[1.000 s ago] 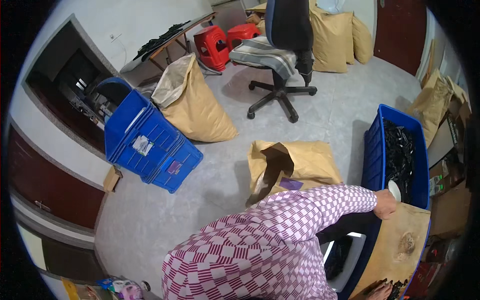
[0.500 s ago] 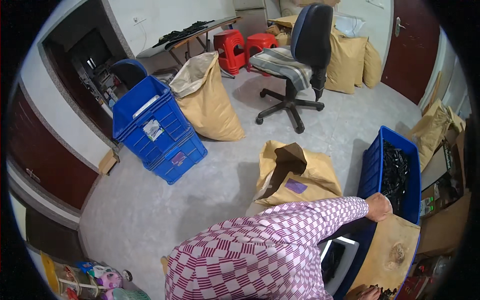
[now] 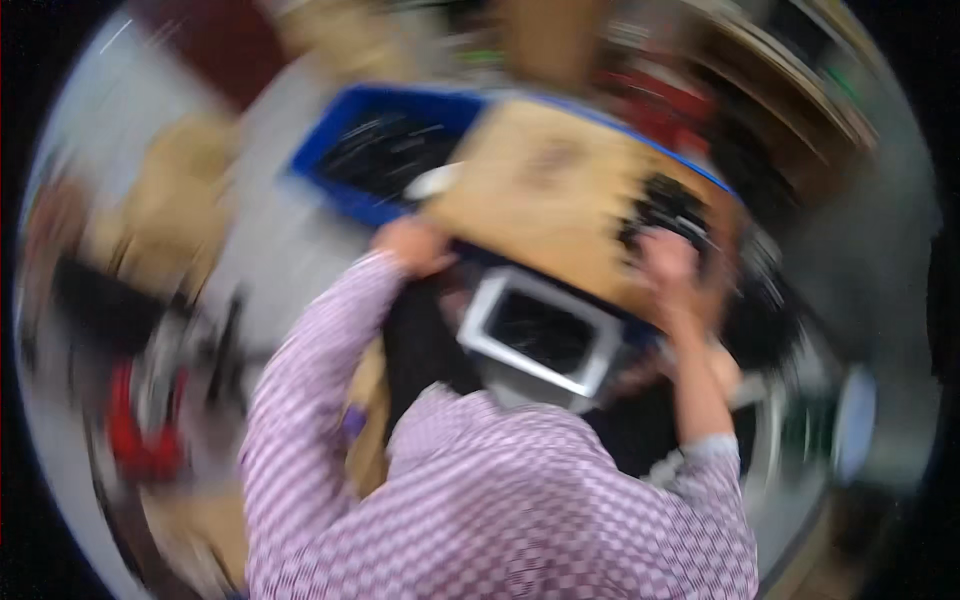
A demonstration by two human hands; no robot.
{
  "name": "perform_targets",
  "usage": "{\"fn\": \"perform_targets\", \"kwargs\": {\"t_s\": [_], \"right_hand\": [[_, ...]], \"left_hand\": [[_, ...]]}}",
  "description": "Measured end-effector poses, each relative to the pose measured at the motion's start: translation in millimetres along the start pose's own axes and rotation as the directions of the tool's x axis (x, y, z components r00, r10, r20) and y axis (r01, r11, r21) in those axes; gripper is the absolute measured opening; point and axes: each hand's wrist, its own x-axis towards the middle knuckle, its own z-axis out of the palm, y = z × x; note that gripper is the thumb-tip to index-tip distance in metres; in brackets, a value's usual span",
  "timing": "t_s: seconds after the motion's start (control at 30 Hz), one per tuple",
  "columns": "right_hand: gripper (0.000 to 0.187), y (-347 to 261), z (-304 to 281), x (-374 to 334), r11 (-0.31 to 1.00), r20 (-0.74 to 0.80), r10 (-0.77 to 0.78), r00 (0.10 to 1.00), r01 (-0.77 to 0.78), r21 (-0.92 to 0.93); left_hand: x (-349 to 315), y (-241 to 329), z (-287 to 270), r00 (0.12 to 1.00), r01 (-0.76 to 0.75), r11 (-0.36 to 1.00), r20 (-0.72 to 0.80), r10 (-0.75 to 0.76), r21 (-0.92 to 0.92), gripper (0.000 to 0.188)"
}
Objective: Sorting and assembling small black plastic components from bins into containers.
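Observation:
The whole view is smeared by motion. My left hand [image 3: 415, 247] is at the near left corner of a tan wooden board [image 3: 545, 170]; its fingers are too blurred to read. Over at the board's right part, my right hand [image 3: 668, 255] reaches to a heap of small black pieces [image 3: 668, 205], its fingertips blurred against them. Whether it grips any piece cannot be made out. Below the board's near edge, close to my body, stands a white rectangular container [image 3: 480, 318] with dark contents.
A blue crate [image 3: 325, 145] of black pieces stands left of the board, with a whitish object [image 3: 432, 182] at its edge. Tan sacks [image 3: 185, 170] and a red stool [image 3: 145, 440] are at the left. Blurred shelving [image 3: 770, 75] rises at the far right.
My view has swung right and down toward the board, which now lies in front of me. Both arms show, and my right hand is at the black heap.

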Motion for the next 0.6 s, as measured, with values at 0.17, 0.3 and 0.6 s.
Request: {"fn": "perform_targets", "kwargs": {"t_s": [0.17,0.3,0.6], "right_hand": [[0.011,52,-7,-97,0.782,-0.279,-0.415,0.866,0.182,-0.596],[0.018,63,8,-213,0.862,-0.653,-0.092,0.752,-0.269,-0.431],[0.024,35,5,-231,0.757,-0.769,0.253,0.587,-0.615,-0.220]], "left_hand": [[82,80,58,0.751,-0.615,0.672,0.044,0.659,0.413,0.049],[122,131,100,0.307,-0.672,0.130,0.115,0.945,0.729,0.053],[230,-9,151,-0.040,0.019,-0.351,0.352,0.935,0.936,0.072]]}}
